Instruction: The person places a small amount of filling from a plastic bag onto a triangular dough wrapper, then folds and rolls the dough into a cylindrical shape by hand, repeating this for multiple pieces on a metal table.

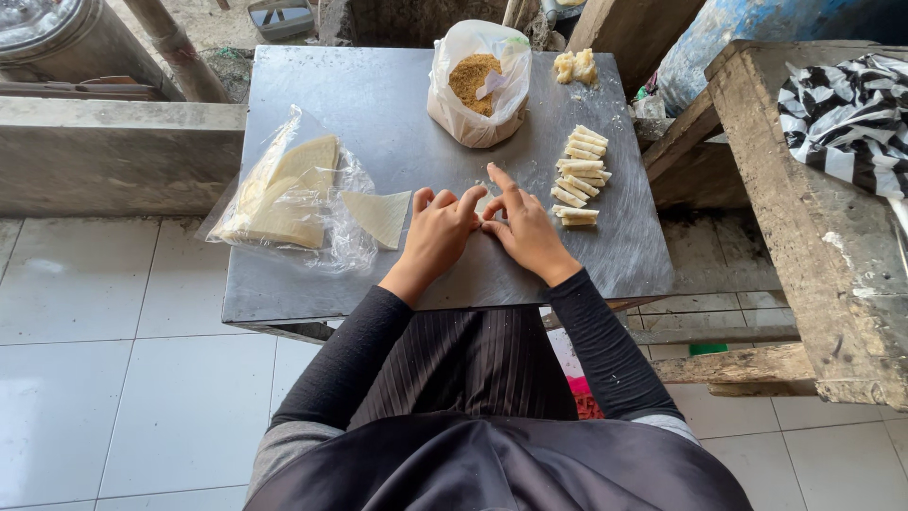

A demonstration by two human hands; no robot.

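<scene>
While I press: my left hand (437, 237) and my right hand (523, 230) lie side by side on the pale wrapper piece (483, 204), which sits at the middle of the tabletop (397, 104), just in front of me.
Grip, left: fingers bent and pressed down on the near edge of the piece; clamped round nothing that I can see.
Grip, right: fingers spread and flat, index stretched forward over the piece, holding it down rather than pinching it.
Why both hands: I judge the thin piece needs pinning from two sides so it keeps its shape under my fingers.
Finished rolls (581, 174): a column of small pale rolls just right of my right hand, set aside within easy reach.
Loose wrapper (378, 216): one triangle just left of my left hand, lying half out of the clear bag.
Wrapper stack (284, 194): more triangles inside the clear plastic, probably to keep them from drying.
Filling bag (478, 83): open plastic bag of brown crumbs, standing at the far edge, mouth open upward.
Far corner: a small pale lump (576, 66), well apart from my hands.
</scene>
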